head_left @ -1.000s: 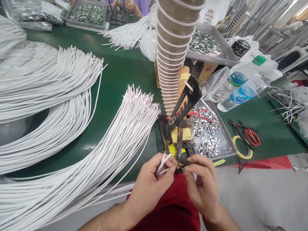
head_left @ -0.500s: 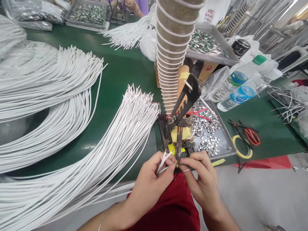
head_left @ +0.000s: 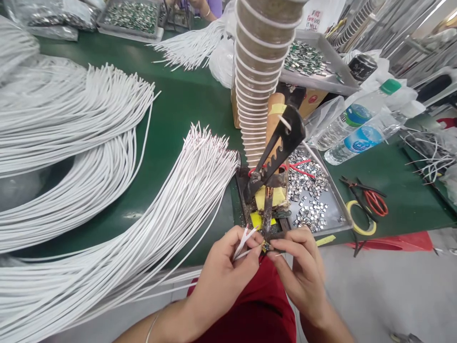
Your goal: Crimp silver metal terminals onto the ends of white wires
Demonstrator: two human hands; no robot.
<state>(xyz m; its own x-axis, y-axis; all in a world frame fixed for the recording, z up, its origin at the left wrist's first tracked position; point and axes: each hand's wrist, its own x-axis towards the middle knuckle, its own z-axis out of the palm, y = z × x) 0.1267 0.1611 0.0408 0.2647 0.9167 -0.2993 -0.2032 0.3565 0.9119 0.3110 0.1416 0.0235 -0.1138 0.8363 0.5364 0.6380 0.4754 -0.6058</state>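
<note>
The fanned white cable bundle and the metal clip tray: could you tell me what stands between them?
Head view: a black lever press stands there, the left hand and right hand pinching a cable end at its tip.

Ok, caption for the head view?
Left hand holding white wire ends meets right hand at a black bench tool beside a tray of metal clips.

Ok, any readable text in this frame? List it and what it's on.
"FROM GOD": red lettering on the white bag at the top; the lines around it are blurred or cut off.
Blue labels on the water bottles: too blurred to read.
Red logo on the cardboard box: unreadable.
Black can: print unreadable.
No print shows on the white cables in the left hand or on the small part the right hand pinches.
</note>
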